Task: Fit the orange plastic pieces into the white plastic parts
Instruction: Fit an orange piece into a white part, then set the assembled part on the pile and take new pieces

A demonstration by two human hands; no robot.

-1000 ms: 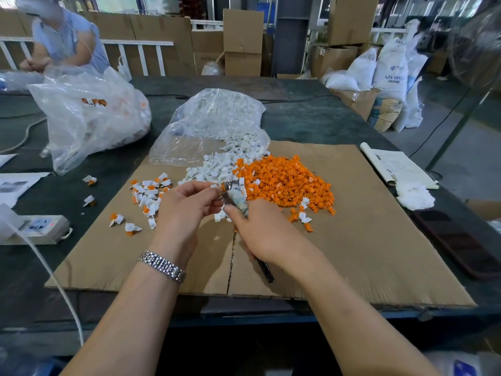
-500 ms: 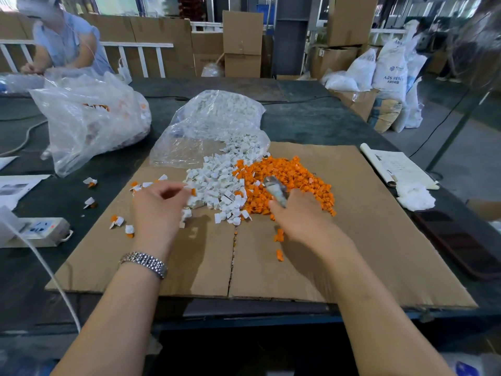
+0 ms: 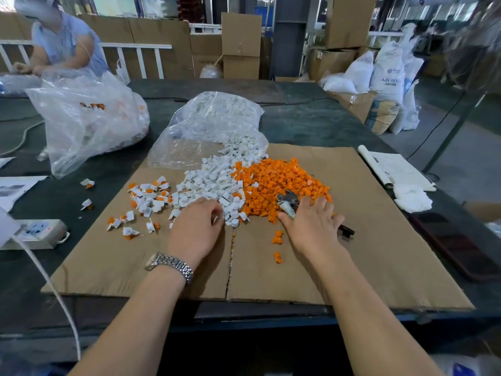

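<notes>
A heap of orange plastic pieces lies on a cardboard sheet, touching a heap of white plastic parts on its left. Further left lie several fitted white-and-orange pieces. My left hand sits at the near edge of the white heap, fingers curled, pinching a white part. My right hand holds metal pliers under thumb and palm. Its fingers reach onto the orange heap. Two orange pieces lie loose near it.
A clear bag of white parts lies open behind the heaps, a bigger bag at left. A power strip with cable sits at left; papers, a white cloth and a dark phone at right. A person works at the back left.
My hands were together at the centre, then parted. The left hand went left to the fitted pieces, then came back to the white heap. The right hand moved to the orange heap with the pliers.
</notes>
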